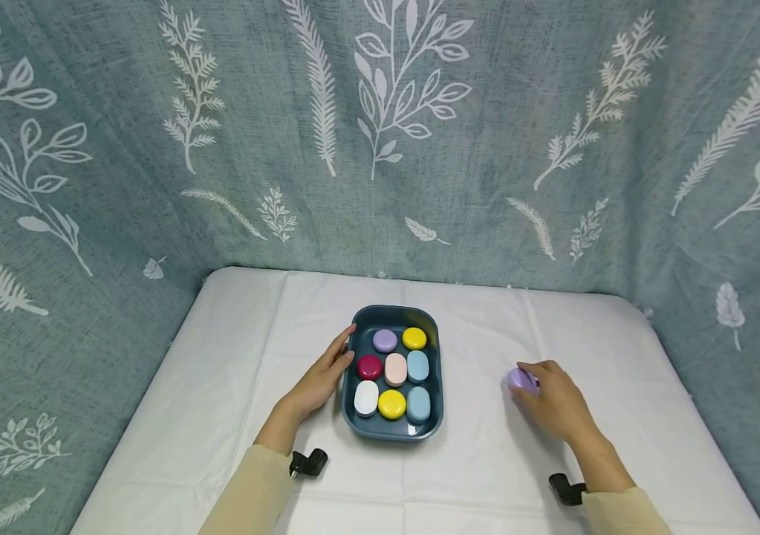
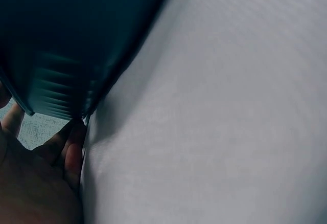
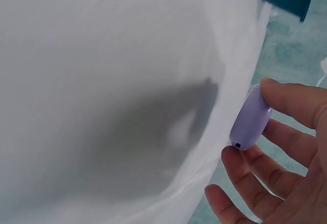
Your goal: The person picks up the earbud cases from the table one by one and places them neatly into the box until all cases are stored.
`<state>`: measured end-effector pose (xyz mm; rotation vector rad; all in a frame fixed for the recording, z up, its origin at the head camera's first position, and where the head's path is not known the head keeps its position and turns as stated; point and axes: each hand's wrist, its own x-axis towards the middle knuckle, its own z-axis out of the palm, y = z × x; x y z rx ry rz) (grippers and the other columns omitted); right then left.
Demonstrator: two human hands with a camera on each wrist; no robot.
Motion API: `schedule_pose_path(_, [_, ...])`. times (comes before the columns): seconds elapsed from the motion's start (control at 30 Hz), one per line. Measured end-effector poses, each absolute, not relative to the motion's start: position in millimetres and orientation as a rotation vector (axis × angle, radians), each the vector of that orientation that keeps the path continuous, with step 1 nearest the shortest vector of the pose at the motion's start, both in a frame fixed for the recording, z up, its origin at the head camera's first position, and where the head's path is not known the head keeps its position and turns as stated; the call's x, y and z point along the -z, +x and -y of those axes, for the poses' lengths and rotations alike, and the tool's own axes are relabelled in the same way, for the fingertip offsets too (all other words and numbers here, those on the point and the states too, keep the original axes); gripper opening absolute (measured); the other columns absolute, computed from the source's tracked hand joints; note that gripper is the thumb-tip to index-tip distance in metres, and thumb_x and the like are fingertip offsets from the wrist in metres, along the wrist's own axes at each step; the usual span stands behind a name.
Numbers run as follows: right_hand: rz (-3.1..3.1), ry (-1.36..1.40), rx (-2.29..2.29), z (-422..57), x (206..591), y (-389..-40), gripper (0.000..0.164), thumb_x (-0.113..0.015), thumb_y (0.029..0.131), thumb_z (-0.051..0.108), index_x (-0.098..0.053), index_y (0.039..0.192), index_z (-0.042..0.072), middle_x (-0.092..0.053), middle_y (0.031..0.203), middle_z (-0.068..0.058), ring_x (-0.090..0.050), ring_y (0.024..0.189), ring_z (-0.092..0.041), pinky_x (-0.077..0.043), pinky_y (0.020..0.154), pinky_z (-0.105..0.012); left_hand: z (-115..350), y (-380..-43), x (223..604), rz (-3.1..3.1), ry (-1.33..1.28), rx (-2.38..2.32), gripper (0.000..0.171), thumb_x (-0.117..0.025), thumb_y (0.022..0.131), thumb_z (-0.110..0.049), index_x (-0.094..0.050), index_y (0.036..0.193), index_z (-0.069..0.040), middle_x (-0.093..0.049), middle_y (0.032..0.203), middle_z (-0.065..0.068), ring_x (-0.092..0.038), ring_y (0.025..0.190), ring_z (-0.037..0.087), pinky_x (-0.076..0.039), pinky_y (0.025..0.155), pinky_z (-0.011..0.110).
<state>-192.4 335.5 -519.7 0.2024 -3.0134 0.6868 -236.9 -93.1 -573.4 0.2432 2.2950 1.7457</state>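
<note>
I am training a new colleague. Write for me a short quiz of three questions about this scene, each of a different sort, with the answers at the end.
1. True or false: the right hand holds a yellow case.
2. Multiple choice: the left hand rests against which part of the dark blue tray? A) its left side B) its right side C) its far edge
3. How many cases lie inside the tray?

Key
1. False. It holds a purple case, pinched between thumb and fingers.
2. A.
3. Eight: one purple, two yellow, one red, one pink, two light blue and one white.
</note>
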Motion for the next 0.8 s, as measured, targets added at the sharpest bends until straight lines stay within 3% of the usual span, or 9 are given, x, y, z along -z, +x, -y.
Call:
schedule_pose_path(0.43, [2.929,0.372,-0.697,-286,500,-205,0.048,-0.078,0.092,0.017,-0.066,0.135,-0.001,-0.066,0.124,-0.021,-0.066,0.101,-0.033,-0.054,0.085,-0.051,92,-236,574,-2.299,0.245,-1.745,0.052,-0.045,0.11,-0.049,-0.027,0.158,-0.056,-0.037,0.167,0.011,-0.033,0.156,0.033,-0.017,0.128,0.063])
schedule_pose_path(0.8, [2.921,0.464,-0.749,-246,487,-217,0.05,-0.08,0.092,0.02,-0.066,0.137,0.005,-0.067,0.127,-0.015,-0.066,0.108,-0.03,-0.055,0.093,-0.05,92,-236,575,-2.297,0.243,-1.753,0.053,-0.045,0.11,-0.047,-0.027,0.159,-0.054,-0.036,0.167,0.011,-0.032,0.157,0.033,-0.017,0.128,0.063])
